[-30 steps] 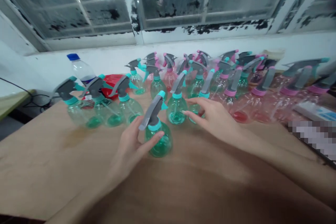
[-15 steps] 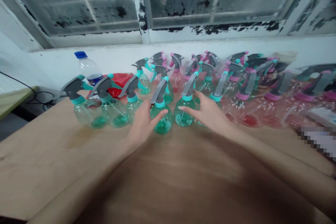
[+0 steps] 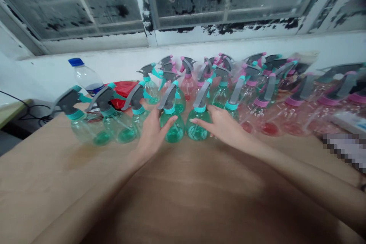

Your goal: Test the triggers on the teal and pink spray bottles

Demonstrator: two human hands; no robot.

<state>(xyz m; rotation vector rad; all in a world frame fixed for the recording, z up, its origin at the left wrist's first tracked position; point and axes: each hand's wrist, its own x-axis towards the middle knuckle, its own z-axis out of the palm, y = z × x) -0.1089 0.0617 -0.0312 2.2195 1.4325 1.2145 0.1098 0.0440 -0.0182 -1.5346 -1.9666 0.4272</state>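
Observation:
My left hand (image 3: 153, 131) is wrapped round a green spray bottle (image 3: 171, 124) with a grey trigger and teal collar, standing upright in the front row on the brown table (image 3: 183, 198). My right hand (image 3: 221, 126) lies with fingers stretched out against the neighbouring green spray bottle (image 3: 197, 124), touching its right side without gripping it. Both bottles stand in line with other green ones to the left.
Several green spray bottles (image 3: 114, 122) stand left, several pink ones (image 3: 286, 110) right and behind. A clear water bottle with blue cap (image 3: 84, 76) and a red bag (image 3: 122, 91) sit at the back left. A white wall and windows rise behind the table.
My left hand has slid the green bottle away from me into the front row beside the others. My right hand stayed by the neighbouring bottle.

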